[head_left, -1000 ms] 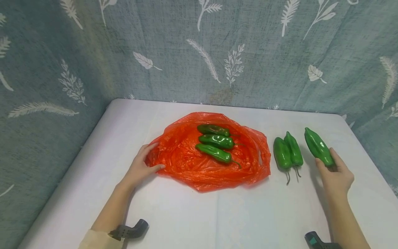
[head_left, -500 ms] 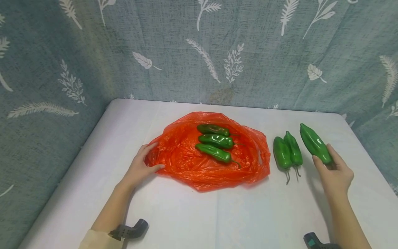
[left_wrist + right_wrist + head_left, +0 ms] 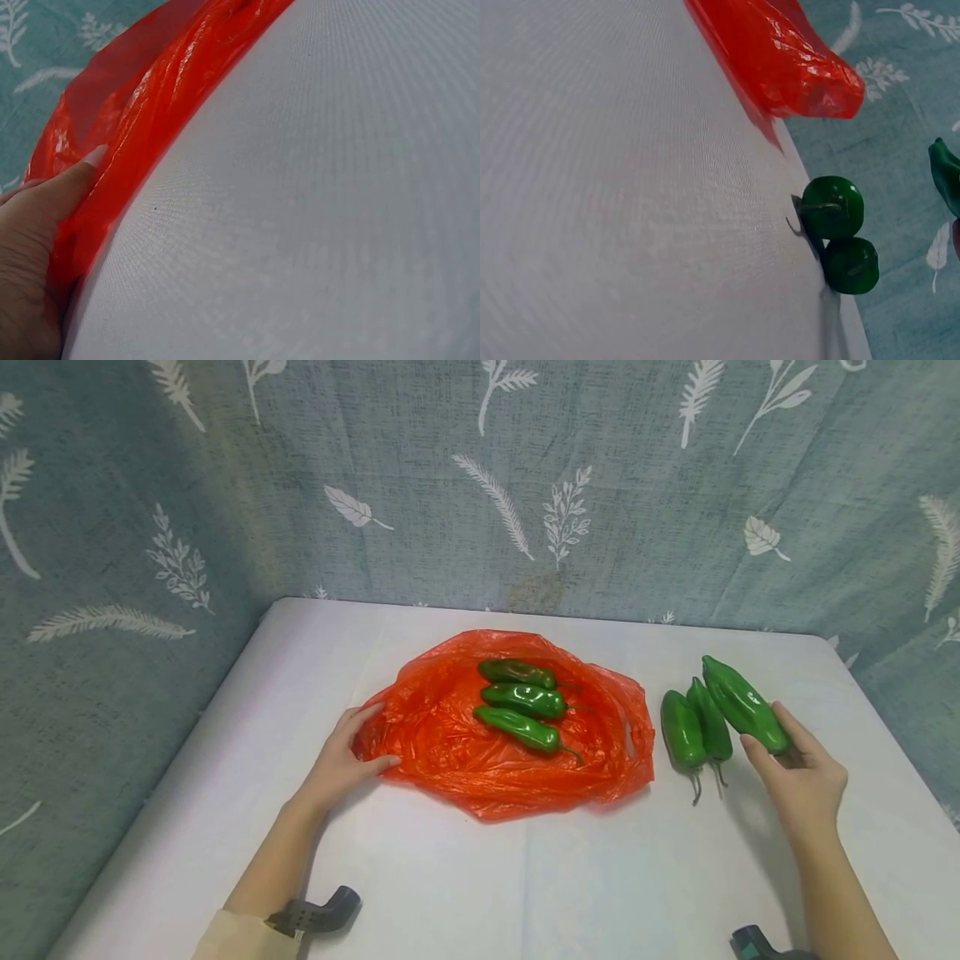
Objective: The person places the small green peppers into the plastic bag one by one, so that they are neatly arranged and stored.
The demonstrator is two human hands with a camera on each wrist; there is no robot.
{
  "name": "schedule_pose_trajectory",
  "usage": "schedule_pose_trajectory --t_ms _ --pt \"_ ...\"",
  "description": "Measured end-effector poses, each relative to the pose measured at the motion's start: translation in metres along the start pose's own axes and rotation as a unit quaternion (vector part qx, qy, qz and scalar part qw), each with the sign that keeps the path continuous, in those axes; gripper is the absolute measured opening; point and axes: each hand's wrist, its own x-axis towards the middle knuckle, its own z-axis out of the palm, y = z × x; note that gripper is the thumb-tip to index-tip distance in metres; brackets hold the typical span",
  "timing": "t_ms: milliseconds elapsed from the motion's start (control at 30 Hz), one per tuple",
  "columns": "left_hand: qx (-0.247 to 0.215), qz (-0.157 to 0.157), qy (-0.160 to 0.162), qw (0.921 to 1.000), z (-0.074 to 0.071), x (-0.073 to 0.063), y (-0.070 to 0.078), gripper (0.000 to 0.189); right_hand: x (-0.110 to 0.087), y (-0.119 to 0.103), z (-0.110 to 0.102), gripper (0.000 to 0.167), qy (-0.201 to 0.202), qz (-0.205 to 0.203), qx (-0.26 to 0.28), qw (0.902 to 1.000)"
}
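Observation:
My left hand [image 3: 341, 760] holds the left end of a red plastic bag [image 3: 435, 727], its thumb on the near rim and its fingers at the far side. In the left wrist view, the thumb lies over the red film. Three green peppers [image 3: 517, 728] lie side by side on the bag. At the right, my right hand [image 3: 810, 781] grips another green pepper [image 3: 742, 703] by its lower end, tip pointing up and left. Its tip reaches beside two more green peppers [image 3: 682, 731], which lie together right of the bag. In the right wrist view, the held pepper [image 3: 946, 178] shows only in part.
A white table [image 3: 450, 885] carries everything. Behind it and to the left hangs a green-grey cloth [image 3: 420, 527] with white leaf prints. A dark wrist strap [image 3: 311, 917] sits on the left forearm, above a beige sleeve [image 3: 243, 937].
My right hand has moved left with its pepper, bringing the pepper's tip close to the two lying on the table. The left hand and the bag have stayed in place.

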Motion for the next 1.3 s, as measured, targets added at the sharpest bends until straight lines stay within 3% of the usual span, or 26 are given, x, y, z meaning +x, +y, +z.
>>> schedule_pose_trajectory --t_ms 533,933,1133,1300 --pt "-0.007 0.002 -0.001 1.0000 0.000 0.000 0.002 0.078 -0.006 -0.017 0.007 0.056 -0.068 0.001 0.054 0.9962" --pt "-0.006 0.002 -0.001 1.0000 0.000 0.000 0.003 0.078 -0.009 -0.034 0.020 0.056 -0.095 -0.062 0.049 0.9923" --pt "-0.004 -0.001 -0.002 1.0000 0.001 0.000 0.003 0.078 -0.012 -0.044 0.028 0.057 -0.116 -0.089 0.093 0.9849" --pt "-0.007 -0.002 -0.004 1.0000 0.000 -0.001 0.003 0.078 -0.013 -0.052 0.037 0.057 -0.136 -0.128 0.141 0.9723"
